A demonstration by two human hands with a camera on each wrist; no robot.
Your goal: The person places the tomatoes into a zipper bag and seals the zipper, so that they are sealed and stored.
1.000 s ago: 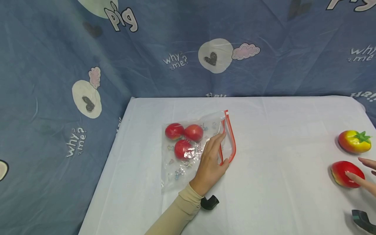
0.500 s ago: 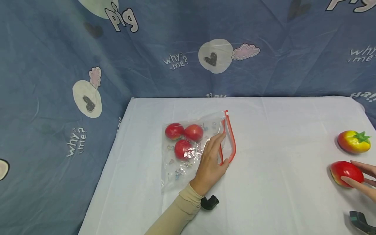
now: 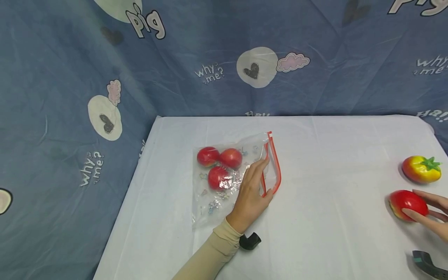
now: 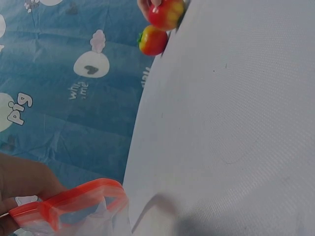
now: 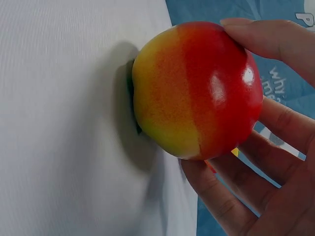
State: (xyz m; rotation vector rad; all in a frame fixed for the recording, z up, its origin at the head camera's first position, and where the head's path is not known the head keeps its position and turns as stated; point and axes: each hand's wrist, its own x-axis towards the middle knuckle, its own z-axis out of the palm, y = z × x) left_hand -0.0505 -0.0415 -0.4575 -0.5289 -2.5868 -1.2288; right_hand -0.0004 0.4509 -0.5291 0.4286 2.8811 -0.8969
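Observation:
In the head view, a clear zip bag (image 3: 203,206) with a red-edged mouth lies flat on the table. Inside it are three red fruits (image 3: 219,178). My left hand (image 3: 249,194) holds the mouth, its thumb and fingers spread along the red strip (image 4: 93,189), which gapes in the left wrist view. At the right, my right hand (image 3: 435,214) grips a glossy red-and-yellow toy tomato (image 5: 197,91) between thumb and fingers. Its green leaves face the table and are mostly hidden; whether it touches the cloth I cannot tell.
A second red-and-yellow toy tomato (image 3: 418,170) with a green top lies just behind the gripped one. White cloth covers the table (image 3: 325,217). A blue printed curtain (image 3: 196,46) hangs along the back and left edges.
My right hand has closed its fingers and thumb round the near tomato and shifted it slightly left. The left hand and the bag stay where they were.

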